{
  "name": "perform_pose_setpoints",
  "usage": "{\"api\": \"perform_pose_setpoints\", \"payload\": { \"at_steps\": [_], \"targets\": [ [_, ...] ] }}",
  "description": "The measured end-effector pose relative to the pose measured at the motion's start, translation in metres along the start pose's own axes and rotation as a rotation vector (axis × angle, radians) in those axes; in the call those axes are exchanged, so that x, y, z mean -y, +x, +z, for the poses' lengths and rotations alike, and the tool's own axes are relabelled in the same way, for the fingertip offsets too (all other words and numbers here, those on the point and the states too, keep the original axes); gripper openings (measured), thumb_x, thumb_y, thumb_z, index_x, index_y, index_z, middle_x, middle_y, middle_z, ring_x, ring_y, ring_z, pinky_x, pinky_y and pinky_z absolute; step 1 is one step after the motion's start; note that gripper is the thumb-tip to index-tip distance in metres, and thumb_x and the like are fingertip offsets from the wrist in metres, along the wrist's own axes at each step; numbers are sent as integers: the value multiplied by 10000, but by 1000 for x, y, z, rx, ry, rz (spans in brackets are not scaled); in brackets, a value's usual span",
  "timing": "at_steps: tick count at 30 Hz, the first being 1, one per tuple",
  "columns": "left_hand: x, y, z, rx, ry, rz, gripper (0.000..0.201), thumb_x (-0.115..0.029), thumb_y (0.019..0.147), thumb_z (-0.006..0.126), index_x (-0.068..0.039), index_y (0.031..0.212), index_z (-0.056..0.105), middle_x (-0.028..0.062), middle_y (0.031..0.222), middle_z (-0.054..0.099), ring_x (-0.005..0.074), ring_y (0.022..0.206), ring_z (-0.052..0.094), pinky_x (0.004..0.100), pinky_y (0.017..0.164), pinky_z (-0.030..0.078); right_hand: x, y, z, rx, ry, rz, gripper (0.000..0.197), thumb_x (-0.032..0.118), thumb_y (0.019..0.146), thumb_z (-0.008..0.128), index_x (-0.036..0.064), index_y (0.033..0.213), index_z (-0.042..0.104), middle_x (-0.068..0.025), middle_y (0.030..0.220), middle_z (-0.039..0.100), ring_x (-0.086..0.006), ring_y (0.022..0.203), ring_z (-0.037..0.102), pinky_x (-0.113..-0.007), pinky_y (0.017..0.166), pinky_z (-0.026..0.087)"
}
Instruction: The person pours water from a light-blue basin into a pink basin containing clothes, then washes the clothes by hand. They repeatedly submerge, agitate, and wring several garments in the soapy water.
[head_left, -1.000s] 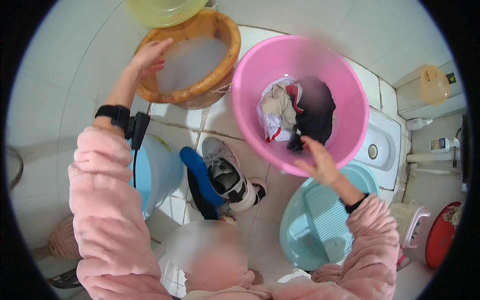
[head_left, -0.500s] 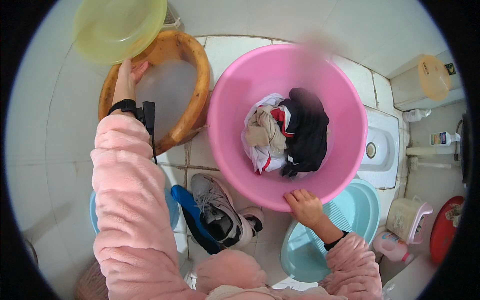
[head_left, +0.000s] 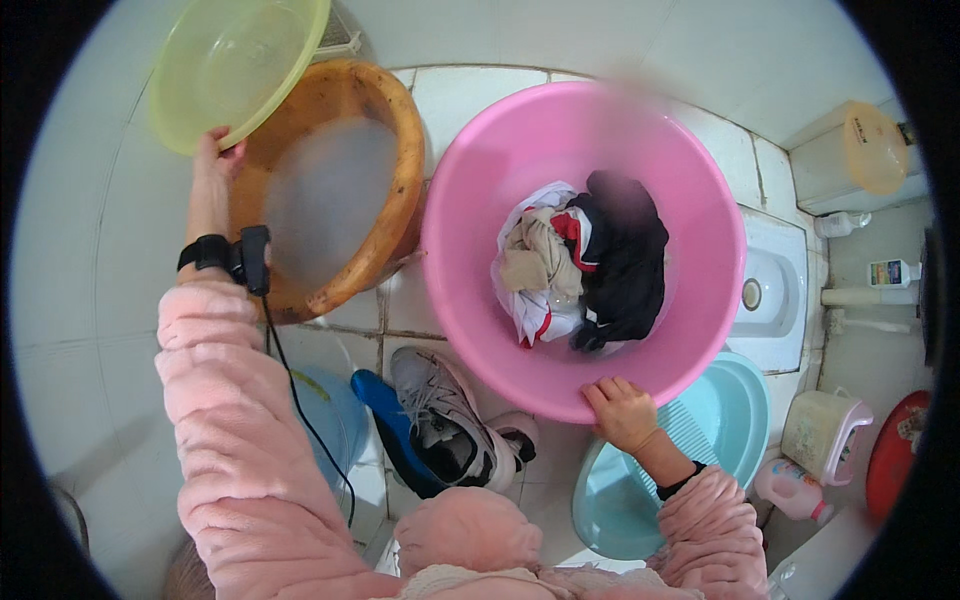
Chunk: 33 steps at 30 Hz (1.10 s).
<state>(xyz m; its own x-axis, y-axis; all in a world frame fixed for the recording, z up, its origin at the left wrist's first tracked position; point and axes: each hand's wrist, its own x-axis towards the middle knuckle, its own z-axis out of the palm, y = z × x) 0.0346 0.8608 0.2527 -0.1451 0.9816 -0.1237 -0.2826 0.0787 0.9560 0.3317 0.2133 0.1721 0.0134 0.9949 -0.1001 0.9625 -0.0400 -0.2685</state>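
Observation:
My left hand reaches to the upper left and grips the lower rim of a translucent yellow basin, which is tilted above a brown wooden tub of cloudy liquid. My right hand is closed over the near rim of a large pink basin. In that basin lies a heap of laundry: a black garment, a white garment with red trim and a beige cloth. Some fingers of both hands are hidden behind the rims.
Grey sneakers and a blue insole lie on the tiles before me. A light-blue basin with a washboard sits beneath my right forearm. A squat toilet is at the right, near a pink detergent bottle. A blue bucket stands lower left.
My left hand has moved left, from an open pose beside the yellow basin to a grip on its rim. The yellow basin now tilts more steeply. My right hand stays on the pink basin.

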Motion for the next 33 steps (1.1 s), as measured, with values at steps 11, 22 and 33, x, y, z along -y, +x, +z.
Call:
{"api": "perform_pose_setpoints", "payload": {
  "at_steps": [11,22,33],
  "targets": [
    [-69,-170,-13,7,1899,879,382,-172,798,511,-57,1160,552,220,891,640,384,826,620,469,705,501,-3,-3,-5,8,114,25,398,228,584,721,108,934,572,-58,879,561,-242,850,569,-354,665,508],
    [-9,-153,-88,-170,683,-295,234,-181,795,538,20,914,555,117,709,537,215,554,548,327,412,502,-2,-15,-4,-17,121,73,362,177,601,704,99,929,572,-82,899,557,-268,901,546,-386,721,491],
    [-37,-289,-117,380,962,511,103,-110,825,555,-43,897,523,35,782,502,134,744,488,250,657,422,-126,-207,-109,261,163,509,314,151,762,612,81,1065,571,-130,834,643,-299,811,624,-402,747,489]
  ]
}}
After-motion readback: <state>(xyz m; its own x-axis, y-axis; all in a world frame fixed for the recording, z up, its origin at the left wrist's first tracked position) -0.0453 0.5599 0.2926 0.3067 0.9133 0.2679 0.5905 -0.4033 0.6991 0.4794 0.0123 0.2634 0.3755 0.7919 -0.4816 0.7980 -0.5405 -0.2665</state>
